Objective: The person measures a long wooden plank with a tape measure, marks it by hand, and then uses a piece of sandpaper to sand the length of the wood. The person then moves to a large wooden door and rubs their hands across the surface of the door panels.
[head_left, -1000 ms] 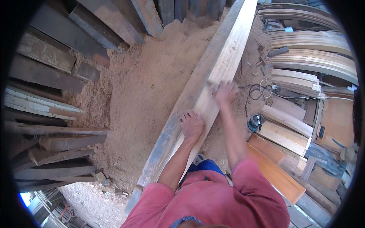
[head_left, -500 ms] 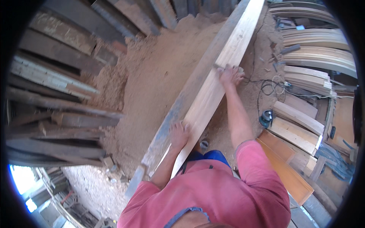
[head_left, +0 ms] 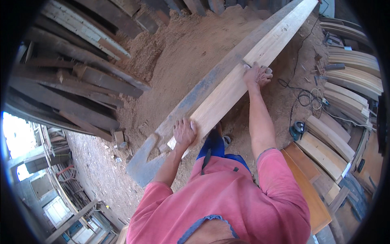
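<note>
A long pale wooden board [head_left: 221, 97] lies slantwise on a wider, worn grey-blue beam [head_left: 195, 91]. At its near end my left hand [head_left: 185, 132] rests over the far edge, fingers bent down and thumb on the face. Farther up, my right hand [head_left: 256, 75] is closed and pressed on the board, arm stretched out. A small dark piece shows by its fingertips and a greyish bit beneath its knuckles; I cannot make out what it holds. A notch cuts into the beam's near end.
Sawdust [head_left: 183, 61] covers the ground beyond the beam. Dark planks [head_left: 93, 81] lean at the left. On the right are stacked curved pale boards [head_left: 353, 75], a teal power tool [head_left: 297, 129], tangled cords [head_left: 310, 97] and an orange-brown panel [head_left: 306, 183].
My view has turned, so the board slants more to the right and more of the beam's notched end shows. My left hand sits closer to the board's near end; my right stays at the board's middle.
</note>
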### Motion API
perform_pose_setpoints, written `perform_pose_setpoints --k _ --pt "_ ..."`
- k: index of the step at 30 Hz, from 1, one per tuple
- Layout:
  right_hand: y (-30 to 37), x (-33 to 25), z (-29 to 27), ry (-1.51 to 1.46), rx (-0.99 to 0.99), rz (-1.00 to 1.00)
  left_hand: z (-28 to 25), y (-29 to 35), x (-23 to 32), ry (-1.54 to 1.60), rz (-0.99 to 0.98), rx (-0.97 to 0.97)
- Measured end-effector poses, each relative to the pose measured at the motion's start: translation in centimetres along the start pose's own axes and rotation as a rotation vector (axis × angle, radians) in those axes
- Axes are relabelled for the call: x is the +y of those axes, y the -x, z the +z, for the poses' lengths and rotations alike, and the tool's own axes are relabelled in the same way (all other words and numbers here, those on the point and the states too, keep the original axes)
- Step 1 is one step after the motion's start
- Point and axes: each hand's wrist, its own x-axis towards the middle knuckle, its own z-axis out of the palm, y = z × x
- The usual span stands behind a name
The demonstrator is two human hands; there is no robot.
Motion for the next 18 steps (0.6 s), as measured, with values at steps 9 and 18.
perform_pose_setpoints --k 9,18 --pt "-0.5 0.6 -0.8 0.013 -0.009 0.021 -0.2 -0.5 0.0 0.053 -0.010 -0.077" --pt "-0.9 -0.2 -0.7 -0.050 -0.008 0.051 -0.1 0.0 -0.5 0.027 0.009 -0.038"
